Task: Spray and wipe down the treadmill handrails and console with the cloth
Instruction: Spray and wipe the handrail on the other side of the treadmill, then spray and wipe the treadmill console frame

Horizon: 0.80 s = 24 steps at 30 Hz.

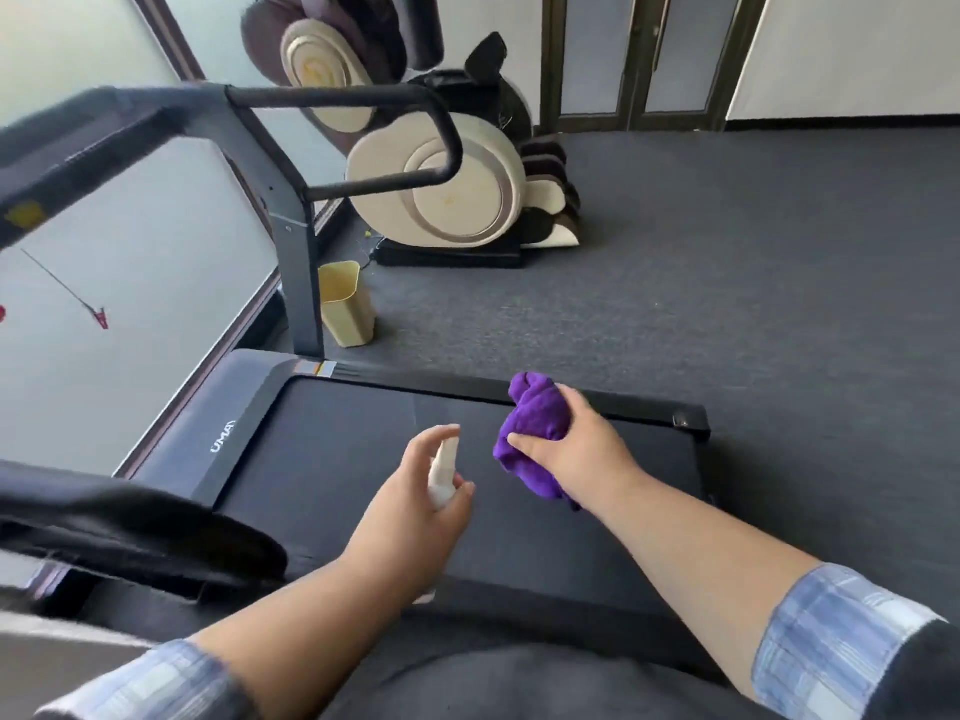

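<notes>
The left hand (415,504) is gripping a white spray bottle (444,472), index finger lying on its top. Just beside it, the right hand (582,449) is clutching a bunched purple cloth (535,428) above the treadmill (322,459) belt. White lettering on the deck's front cover is reading "UMAY". Farther off, the black handrail (363,98) is looping out from the blurred console (78,148).

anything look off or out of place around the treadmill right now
Nothing looks spilled or broken. The only stray item is the red safety clip, dangling loose on its cord below the console rather than attached to anything. The left hand holds the spray bottle; the right hand grips the purple cloth.
</notes>
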### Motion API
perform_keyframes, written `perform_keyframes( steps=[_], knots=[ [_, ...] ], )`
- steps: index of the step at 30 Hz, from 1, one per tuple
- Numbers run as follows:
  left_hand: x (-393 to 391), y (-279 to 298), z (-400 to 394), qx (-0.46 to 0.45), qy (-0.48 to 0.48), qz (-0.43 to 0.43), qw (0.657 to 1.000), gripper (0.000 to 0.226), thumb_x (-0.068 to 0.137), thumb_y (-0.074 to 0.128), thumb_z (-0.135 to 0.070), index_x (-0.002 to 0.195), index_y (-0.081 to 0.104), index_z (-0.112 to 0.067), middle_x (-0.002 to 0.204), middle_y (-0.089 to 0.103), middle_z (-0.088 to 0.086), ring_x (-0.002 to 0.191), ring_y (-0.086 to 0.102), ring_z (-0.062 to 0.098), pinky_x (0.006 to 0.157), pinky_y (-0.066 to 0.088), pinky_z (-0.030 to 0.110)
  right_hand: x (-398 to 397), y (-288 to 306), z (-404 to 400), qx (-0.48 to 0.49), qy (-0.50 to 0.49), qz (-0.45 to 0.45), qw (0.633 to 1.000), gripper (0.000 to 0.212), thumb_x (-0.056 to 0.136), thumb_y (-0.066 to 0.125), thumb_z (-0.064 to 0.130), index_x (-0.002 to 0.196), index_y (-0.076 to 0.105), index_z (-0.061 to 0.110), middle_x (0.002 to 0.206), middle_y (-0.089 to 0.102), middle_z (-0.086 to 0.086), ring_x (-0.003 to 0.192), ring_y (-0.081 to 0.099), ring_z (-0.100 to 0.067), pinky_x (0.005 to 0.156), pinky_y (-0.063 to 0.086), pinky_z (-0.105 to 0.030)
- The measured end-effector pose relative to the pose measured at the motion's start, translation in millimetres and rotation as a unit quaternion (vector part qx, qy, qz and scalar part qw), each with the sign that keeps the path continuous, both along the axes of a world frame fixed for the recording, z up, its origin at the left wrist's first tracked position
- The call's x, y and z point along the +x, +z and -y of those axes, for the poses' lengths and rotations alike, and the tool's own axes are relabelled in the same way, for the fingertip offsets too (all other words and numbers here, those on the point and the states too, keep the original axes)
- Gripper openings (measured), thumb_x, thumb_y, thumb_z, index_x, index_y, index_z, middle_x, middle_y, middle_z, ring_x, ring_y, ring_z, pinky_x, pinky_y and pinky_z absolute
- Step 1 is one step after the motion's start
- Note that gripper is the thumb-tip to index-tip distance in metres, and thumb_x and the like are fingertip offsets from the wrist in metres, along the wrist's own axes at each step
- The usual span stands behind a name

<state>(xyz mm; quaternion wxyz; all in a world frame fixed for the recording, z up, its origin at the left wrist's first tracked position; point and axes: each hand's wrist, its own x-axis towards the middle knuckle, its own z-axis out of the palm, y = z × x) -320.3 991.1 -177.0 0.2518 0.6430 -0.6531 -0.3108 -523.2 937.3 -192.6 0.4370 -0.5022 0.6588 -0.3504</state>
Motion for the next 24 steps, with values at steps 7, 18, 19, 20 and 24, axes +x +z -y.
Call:
perform_keyframes(
  steps=[7, 18, 19, 20, 24],
  knots=[
    [-49, 57, 58, -0.039, 0.142, 0.02, 0.989, 0.048, 0.082, 0.055, -0.046, 0.116, 0.029, -0.069, 0.072, 0.063, -0.011, 0.05, 0.06, 0.005, 0.042, 0.044, 0.025, -35, 57, 71, -0.102, 0.132, -0.105, 0.98, 0.069, 0.066, 0.074, 0.071, 0.124, 0.058, 0.038, 0.116, 0.06, 0.006, 0.108, 0.061, -0.018, 0.092, 0.051, -0.036],
    [-43, 108, 112, -0.114, 0.239, -0.028, 0.964, 0.048, 0.084, 0.058, -0.035, 0.119, 0.035, -0.058, 0.09, 0.067, -0.007, 0.075, 0.065, 0.016, 0.066, 0.054, 0.035, 8, 113, 148, -0.165, 0.24, -0.051, 0.955, 0.059, 0.075, 0.075, 0.062, 0.126, 0.058, 0.036, 0.12, 0.058, 0.001, 0.113, 0.059, -0.02, 0.096, 0.047, -0.034],
    [-42, 111, 120, -0.118, 0.241, -0.029, 0.963, 0.048, 0.084, 0.058, -0.035, 0.119, 0.035, -0.059, 0.087, 0.069, -0.006, 0.074, 0.066, 0.017, 0.065, 0.055, 0.036, 11, 117, 158, -0.167, 0.255, -0.045, 0.951, 0.058, 0.075, 0.076, 0.061, 0.125, 0.06, 0.036, 0.121, 0.06, 0.002, 0.113, 0.06, -0.018, 0.097, 0.048, -0.034],
    [-39, 113, 129, -0.121, 0.244, -0.03, 0.962, 0.048, 0.083, 0.057, -0.036, 0.118, 0.035, -0.06, 0.085, 0.07, -0.006, 0.072, 0.066, 0.016, 0.061, 0.054, 0.035, 15, 120, 169, -0.171, 0.269, -0.04, 0.947, 0.057, 0.075, 0.076, 0.059, 0.124, 0.061, 0.036, 0.121, 0.062, 0.003, 0.113, 0.061, -0.017, 0.098, 0.049, -0.034],
    [-20, 122, 171, -0.134, 0.261, -0.051, 0.955, 0.049, 0.08, 0.056, -0.04, 0.108, 0.031, -0.071, 0.088, 0.064, -0.03, 0.067, 0.062, -0.001, 0.048, 0.044, 0.021, 42, 128, 219, -0.178, 0.31, -0.036, 0.933, 0.06, 0.071, 0.074, 0.062, 0.125, 0.061, 0.04, 0.121, 0.062, 0.005, 0.112, 0.06, -0.014, 0.101, 0.049, -0.037]
  ],
)
